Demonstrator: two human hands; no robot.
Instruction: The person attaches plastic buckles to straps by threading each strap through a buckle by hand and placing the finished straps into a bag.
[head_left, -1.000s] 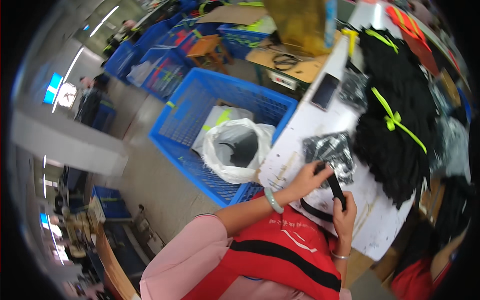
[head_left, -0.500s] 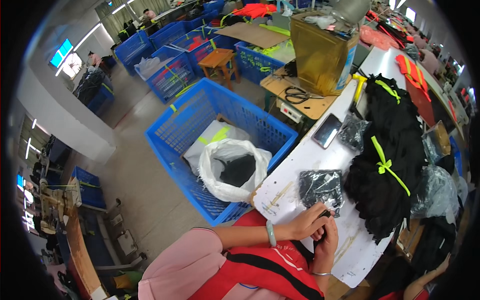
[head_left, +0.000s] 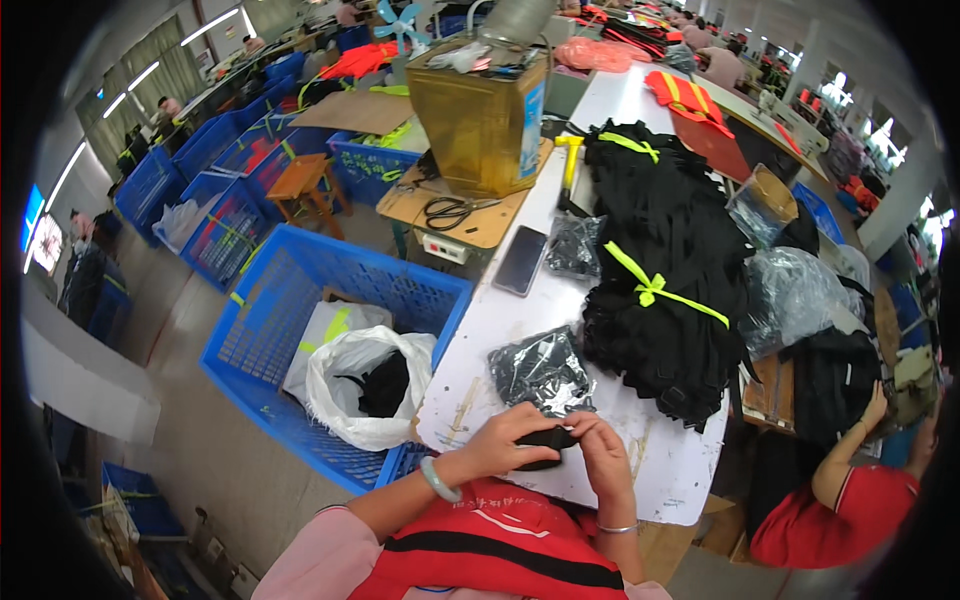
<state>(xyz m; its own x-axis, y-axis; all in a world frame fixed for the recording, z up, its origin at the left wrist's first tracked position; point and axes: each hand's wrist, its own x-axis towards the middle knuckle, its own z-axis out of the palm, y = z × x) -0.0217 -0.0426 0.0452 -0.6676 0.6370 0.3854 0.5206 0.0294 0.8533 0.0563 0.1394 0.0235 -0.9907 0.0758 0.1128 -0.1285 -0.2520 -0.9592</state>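
My left hand and my right hand meet at the near edge of the white table, both gripping a small black fabric piece. Just beyond the hands lies a clear plastic bag of black pieces. A big heap of black fabric bundles tied with yellow-green ribbon fills the table's right side.
A blue crate holding a white bag stands on the floor to my left. A black phone, a smaller bag of black pieces, scissors and a brass-coloured tin lie farther off. Another person in red works at right.
The view has tilted up and the table now sits centred. My hands have drawn together at the table's near edge, closing on the black piece.
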